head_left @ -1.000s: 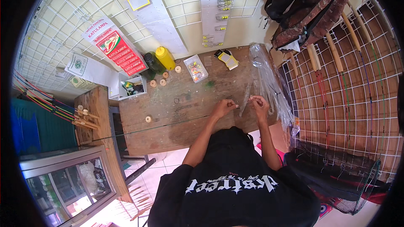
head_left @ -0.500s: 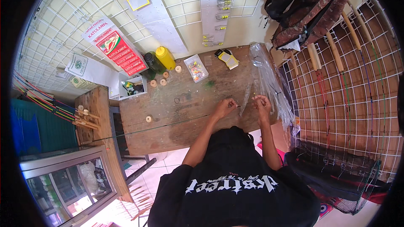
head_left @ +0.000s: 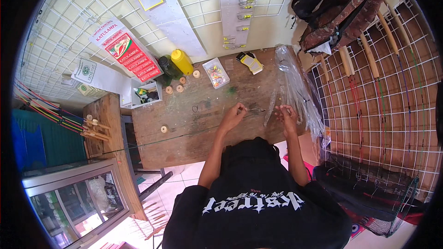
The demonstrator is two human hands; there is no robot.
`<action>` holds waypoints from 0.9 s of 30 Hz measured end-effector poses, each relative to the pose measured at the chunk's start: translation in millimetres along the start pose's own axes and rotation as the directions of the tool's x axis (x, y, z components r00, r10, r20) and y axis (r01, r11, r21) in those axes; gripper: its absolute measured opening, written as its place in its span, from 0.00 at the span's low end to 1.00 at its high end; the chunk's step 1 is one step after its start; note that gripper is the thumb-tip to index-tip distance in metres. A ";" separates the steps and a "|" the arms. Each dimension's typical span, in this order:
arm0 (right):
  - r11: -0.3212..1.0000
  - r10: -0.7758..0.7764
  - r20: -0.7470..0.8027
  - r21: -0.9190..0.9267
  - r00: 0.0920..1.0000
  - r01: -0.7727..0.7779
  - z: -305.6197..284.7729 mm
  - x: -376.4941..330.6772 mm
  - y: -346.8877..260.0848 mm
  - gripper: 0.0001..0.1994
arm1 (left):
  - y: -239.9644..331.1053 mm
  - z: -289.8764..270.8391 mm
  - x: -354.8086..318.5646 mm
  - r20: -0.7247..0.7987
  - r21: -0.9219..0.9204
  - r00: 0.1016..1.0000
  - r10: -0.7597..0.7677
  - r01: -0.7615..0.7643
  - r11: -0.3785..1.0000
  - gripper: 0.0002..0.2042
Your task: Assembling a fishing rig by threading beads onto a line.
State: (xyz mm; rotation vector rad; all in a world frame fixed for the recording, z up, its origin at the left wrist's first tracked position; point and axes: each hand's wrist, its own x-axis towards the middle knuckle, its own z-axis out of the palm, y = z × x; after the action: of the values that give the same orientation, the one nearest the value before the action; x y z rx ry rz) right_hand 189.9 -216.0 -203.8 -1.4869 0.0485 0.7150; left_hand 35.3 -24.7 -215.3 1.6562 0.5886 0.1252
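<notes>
Thumb and forefinger of my left hand (head_left: 234, 115) are clamped on a thin strand (head_left: 255, 109), located over the table (head_left: 194, 145) between my hands. My right hand (head_left: 288, 115) has curled fingers; I cannot tell their grip. Clear plastic sleeves (head_left: 293, 83) lie just beside it.
</notes>
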 end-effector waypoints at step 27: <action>0.953 -0.133 0.032 -0.269 0.991 0.136 -30.4 19.9 -12.1 0.06 | -8.9 -44.9 -37.4 -0.344 0.085 0.936 -0.073 0.109 0.990 0.09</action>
State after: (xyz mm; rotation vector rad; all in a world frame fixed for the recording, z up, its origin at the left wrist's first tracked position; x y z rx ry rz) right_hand 223.4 -234.8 -205.8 -1.7286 -0.1662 0.6389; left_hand -17.9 -0.6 -206.2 1.7158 0.9468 0.3230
